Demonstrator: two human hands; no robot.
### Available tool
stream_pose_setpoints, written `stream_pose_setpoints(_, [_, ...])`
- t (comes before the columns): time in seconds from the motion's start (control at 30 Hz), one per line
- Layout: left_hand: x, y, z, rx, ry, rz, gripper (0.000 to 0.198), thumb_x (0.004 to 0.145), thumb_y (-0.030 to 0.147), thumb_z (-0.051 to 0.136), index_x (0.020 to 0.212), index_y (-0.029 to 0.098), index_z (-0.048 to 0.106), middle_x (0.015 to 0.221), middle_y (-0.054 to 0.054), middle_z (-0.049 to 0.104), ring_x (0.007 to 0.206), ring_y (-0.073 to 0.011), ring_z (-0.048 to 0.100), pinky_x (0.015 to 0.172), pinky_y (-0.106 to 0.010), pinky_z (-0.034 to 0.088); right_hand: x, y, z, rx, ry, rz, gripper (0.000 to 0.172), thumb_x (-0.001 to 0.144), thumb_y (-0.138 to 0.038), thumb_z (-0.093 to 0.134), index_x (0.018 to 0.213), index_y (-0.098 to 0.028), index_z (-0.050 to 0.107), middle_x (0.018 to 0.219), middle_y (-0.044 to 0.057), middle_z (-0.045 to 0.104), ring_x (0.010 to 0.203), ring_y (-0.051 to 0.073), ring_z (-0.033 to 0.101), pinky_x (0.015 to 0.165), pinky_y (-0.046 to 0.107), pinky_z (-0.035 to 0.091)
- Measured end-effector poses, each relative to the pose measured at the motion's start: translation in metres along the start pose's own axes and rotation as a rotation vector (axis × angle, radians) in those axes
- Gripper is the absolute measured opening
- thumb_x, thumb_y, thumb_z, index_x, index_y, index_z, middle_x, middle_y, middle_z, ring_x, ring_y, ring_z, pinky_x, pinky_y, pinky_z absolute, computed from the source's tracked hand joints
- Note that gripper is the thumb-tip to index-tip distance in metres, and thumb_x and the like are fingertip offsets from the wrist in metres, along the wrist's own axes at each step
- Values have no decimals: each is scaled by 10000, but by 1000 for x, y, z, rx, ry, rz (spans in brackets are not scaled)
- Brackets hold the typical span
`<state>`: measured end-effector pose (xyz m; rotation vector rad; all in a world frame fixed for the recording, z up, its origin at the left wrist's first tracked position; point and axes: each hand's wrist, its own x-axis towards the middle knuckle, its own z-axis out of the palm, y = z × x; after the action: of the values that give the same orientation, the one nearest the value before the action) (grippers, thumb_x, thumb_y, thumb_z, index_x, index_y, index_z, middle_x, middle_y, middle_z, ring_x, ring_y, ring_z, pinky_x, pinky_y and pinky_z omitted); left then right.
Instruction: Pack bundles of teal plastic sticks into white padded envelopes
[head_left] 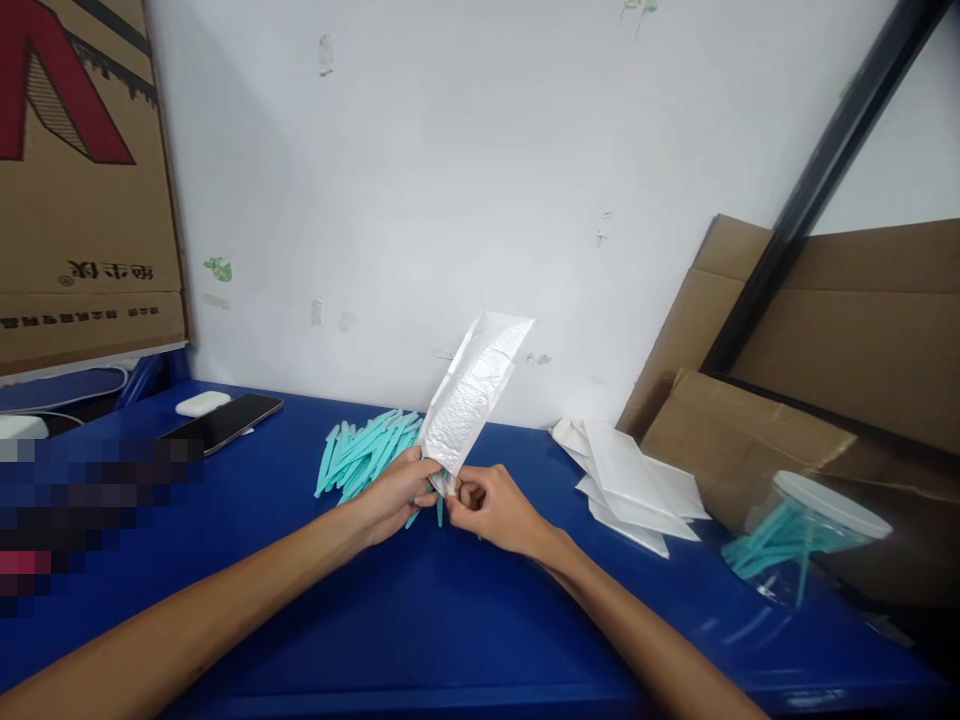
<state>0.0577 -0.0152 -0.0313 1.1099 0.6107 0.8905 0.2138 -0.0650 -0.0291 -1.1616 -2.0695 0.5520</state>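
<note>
A white padded envelope (474, 395), shiny and wrinkled on the side facing me, stands tilted upright above the table. My left hand (401, 492) grips its lower left end between thumb and fingers. At the lower right corner my right hand (491, 508) is closed in a pinch on the envelope's edge. Just below the hands, the tips of one or two turquoise sticks poke out; whether they are held or lie on the table I cannot tell. Behind my left hand lies a heap of slim turquoise plastic sticks (367, 450).
Several flat white envelopes (637, 480) are stacked loosely to the right. Beyond them a clear tub (806, 545) with a white lid holds more turquoise sticks. A phone (232, 420) and a white case (202, 403) lie back left on the blue table (450, 640). Cardboard (750, 430) leans at right.
</note>
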Motion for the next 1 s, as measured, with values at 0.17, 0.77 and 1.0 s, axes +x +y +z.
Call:
stream_pose_setpoints(0.17, [0,1,1,43,-27,18,200,651,135,601,838,151,533,651,58,487,491,-31,355,423,-186,195,-2,2,1,-44,-27,2,152,764,-188,531,631,-188,458,509,-83,446,465,59,385,488,183,305])
stream_pose_setpoints(0.77, [-4,15,-3,491,-284,-54,586,881,501,535,1374,234,365,1128,-163,629,650,-225,724,344,-196,175,6,29,-41,404,326,302,548,862,-675,431,939,-154,582,719,44,630,518,142,596,415,214,386])
stream_pose_setpoints(1.0, [-7,19,-7,583,-335,-122,477,886,565,472,1164,178,442,897,-106,702,425,-139,606,375,-232,177,8,51,-63,453,764,311,474,809,-650,547,747,-180,532,604,17,587,506,140,533,431,239,393])
